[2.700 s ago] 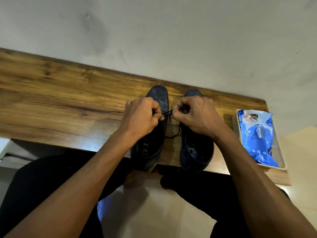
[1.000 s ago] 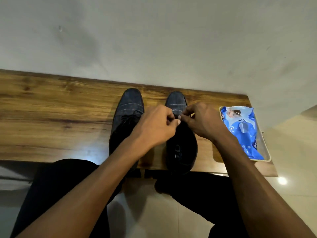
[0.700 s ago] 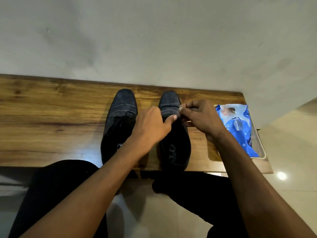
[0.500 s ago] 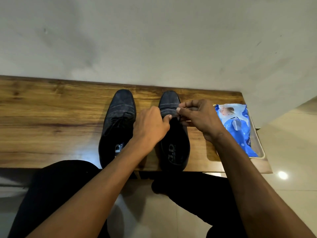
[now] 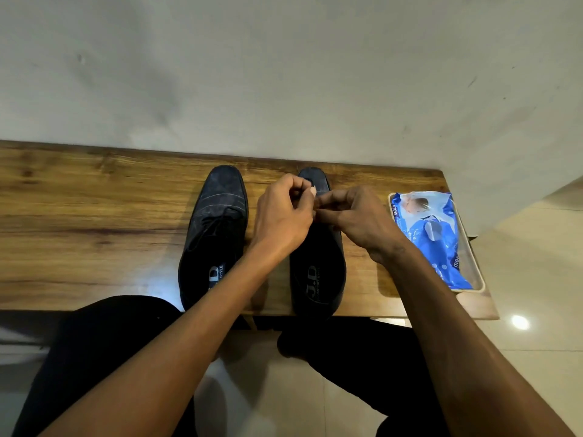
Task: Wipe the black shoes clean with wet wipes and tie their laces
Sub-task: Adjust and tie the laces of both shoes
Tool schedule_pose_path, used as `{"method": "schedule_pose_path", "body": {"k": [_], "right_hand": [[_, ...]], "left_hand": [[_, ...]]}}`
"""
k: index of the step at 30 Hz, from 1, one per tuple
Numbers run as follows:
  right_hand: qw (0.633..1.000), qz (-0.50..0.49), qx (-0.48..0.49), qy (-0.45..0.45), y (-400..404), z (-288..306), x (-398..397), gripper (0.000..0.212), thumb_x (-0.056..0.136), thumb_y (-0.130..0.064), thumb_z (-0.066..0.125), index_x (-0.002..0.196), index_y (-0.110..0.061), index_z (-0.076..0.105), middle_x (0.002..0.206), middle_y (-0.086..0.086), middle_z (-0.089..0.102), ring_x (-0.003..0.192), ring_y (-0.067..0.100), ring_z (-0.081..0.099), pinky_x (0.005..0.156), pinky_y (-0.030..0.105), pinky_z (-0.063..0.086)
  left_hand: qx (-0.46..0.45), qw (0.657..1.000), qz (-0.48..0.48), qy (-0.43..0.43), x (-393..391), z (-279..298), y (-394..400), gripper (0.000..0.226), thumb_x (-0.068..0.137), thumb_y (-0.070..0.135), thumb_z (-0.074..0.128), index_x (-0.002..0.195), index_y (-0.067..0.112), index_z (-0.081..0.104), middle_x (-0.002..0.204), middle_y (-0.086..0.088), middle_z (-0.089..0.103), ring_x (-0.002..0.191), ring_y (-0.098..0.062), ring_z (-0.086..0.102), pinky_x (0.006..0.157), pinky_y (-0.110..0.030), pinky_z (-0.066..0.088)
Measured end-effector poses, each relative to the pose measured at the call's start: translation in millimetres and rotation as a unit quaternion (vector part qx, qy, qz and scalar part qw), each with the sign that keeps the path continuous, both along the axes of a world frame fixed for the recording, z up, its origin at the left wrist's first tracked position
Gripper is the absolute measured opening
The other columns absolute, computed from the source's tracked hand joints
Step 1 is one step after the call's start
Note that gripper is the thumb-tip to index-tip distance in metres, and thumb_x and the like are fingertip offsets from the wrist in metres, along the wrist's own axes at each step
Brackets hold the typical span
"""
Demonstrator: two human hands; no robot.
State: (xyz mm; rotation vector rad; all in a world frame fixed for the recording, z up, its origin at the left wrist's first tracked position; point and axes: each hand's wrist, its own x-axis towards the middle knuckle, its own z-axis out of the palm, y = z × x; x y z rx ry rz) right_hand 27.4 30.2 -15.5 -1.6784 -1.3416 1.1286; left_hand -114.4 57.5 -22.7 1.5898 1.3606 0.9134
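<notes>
Shallow pale tray (image 5: 473,253) at right end of wooden worktop (image 5: 94,222), w/ a blue wet-wipes pack (image 5: 432,238) lying flat in it, filling most of it; pack has a white flap on top and printed picture at far end. Two black shoes stand side by side mid-worktop, toes toward the wall (image 5: 284,74), heels at the near edge. Left shoe (image 5: 214,234): dark suede-like upper, pale stitch lines across toe cap, laces look knotted at the throat, "J.D" label on insole. Right shoe (image 5: 318,272): same insole label, toe just showing beyond the hands, lace area hidden by them. Left hand (image 5: 280,216) and right hand (image 5: 359,219) meet over the right shoe's throat, fingers curled and pressed together at the tips, thumb to forefinger on each; prob. pinching the lace but the lace itself can't be made out. Person's dark-clad legs (image 5: 94,357) below the worktop edge, pale tiled floor (image 5: 536,279) to the right.
</notes>
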Motion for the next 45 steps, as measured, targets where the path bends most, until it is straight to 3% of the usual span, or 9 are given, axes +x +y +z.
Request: {"method": "schedule_pose_path", "body": {"k": [6,14,21,25,30,32,38,41,45], "right_hand": [[0.999,0.020,0.018,-0.038,-0.9,2.7,-0.6,0.014,0.097,-0.012,0.064,0.100,-0.017,0.077,0.088,-0.007,0.077,0.082,-0.001,0.071,0.065,0.012,0.052],[0.998,0.000,0.004,-0.056,2.9,-1.4,1.2,0.017,0.098,-0.017,0.063,0.090,-0.014,0.077,0.081,-0.005,0.074,0.071,-0.006,0.065,0.057,0.007,0.045],[0.996,-0.083,-0.006,-0.010,5.0,-4.2,-1.4,0.005,0.088,-0.023,0.076,0.088,-0.018,0.077,0.078,-0.004,0.075,0.069,-0.003,0.069,0.060,0.014,0.049],[0.987,-0.143,0.002,-0.078,6.6,-8.6,-6.2,0.046,0.079,-0.033,0.084,0.117,-0.023,0.060,0.084,-0.001,0.076,0.081,0.006,0.073,0.072,0.025,0.055],[0.979,-0.009,0.059,-0.195,4.8,-0.1,-8.1,0.008,0.091,-0.027,0.072,0.098,-0.025,0.075,0.081,-0.014,0.071,0.077,-0.009,0.066,0.058,0.003,0.043],[0.969,0.046,0.064,-0.232,3.2,2.6,-5.6,0.015,0.092,-0.021,0.067,0.101,-0.024,0.078,0.076,-0.018,0.066,0.067,-0.016,0.058,0.053,0.002,0.038],[0.955,0.089,0.036,-0.280,1.5,2.3,2.8,0.015,0.094,-0.027,0.066,0.101,-0.022,0.077,0.086,-0.011,0.068,0.073,-0.005,0.056,0.059,0.012,0.036],[0.969,0.093,-0.030,-0.227,0.3,9.9,0.6,0.025,0.099,-0.030,0.054,0.088,-0.015,0.071,0.081,-0.003,0.064,0.075,0.008,0.055,0.061,0.023,0.037],[0.980,0.090,-0.105,-0.141,0.1,12.1,-0.6,0.046,0.098,-0.048,0.052,0.094,-0.006,0.069,0.094,0.012,0.067,0.087,0.021,0.060,0.074,0.035,0.042]], "left_hand": [[0.087,0.994,-0.051,0.048,0.2,0.3,1.3,0.010,0.098,0.026,0.061,0.098,0.017,0.067,0.099,0.005,0.068,0.097,-0.011,0.063,0.086,-0.036,0.054],[0.010,0.988,-0.117,0.095,-15.4,4.2,5.1,0.025,0.095,0.031,0.067,0.118,0.021,0.074,0.107,0.003,0.075,0.098,-0.009,0.069,0.090,-0.034,0.057],[-0.007,0.989,-0.066,0.135,-15.3,-3.0,4.8,0.008,0.086,0.026,0.078,0.089,0.019,0.081,0.082,0.003,0.076,0.076,-0.006,0.069,0.074,-0.035,0.061],[0.006,0.987,-0.046,0.152,-11.1,-5.5,2.6,0.007,0.087,0.024,0.076,0.085,0.019,0.080,0.081,0.003,0.074,0.073,-0.008,0.069,0.068,-0.035,0.061],[0.012,0.985,-0.045,0.163,-12.9,-8.7,4.7,0.012,0.090,0.019,0.071,0.079,0.018,0.075,0.077,0.002,0.071,0.070,-0.012,0.067,0.064,-0.040,0.059],[0.011,0.985,-0.049,0.165,-13.3,-8.8,4.7,0.011,0.091,0.018,0.069,0.081,0.018,0.074,0.079,0.002,0.070,0.073,-0.012,0.067,0.065,-0.038,0.059],[0.021,0.986,-0.052,0.156,-11.9,-9.8,3.6,0.010,0.091,0.014,0.069,0.083,0.015,0.075,0.085,0.003,0.071,0.079,-0.009,0.065,0.066,-0.025,0.053],[0.026,0.985,-0.056,0.163,-10.8,-9.0,2.8,0.010,0.091,0.013,0.070,0.083,0.015,0.075,0.084,0.003,0.071,0.076,-0.006,0.064,0.060,-0.015,0.046],[0.027,0.984,-0.063,0.166,-10.9,-6.6,2.7,0.011,0.088,0.008,0.067,0.086,0.016,0.075,0.088,0.001,0.072,0.079,-0.011,0.065,0.065,-0.025,0.054]]}}
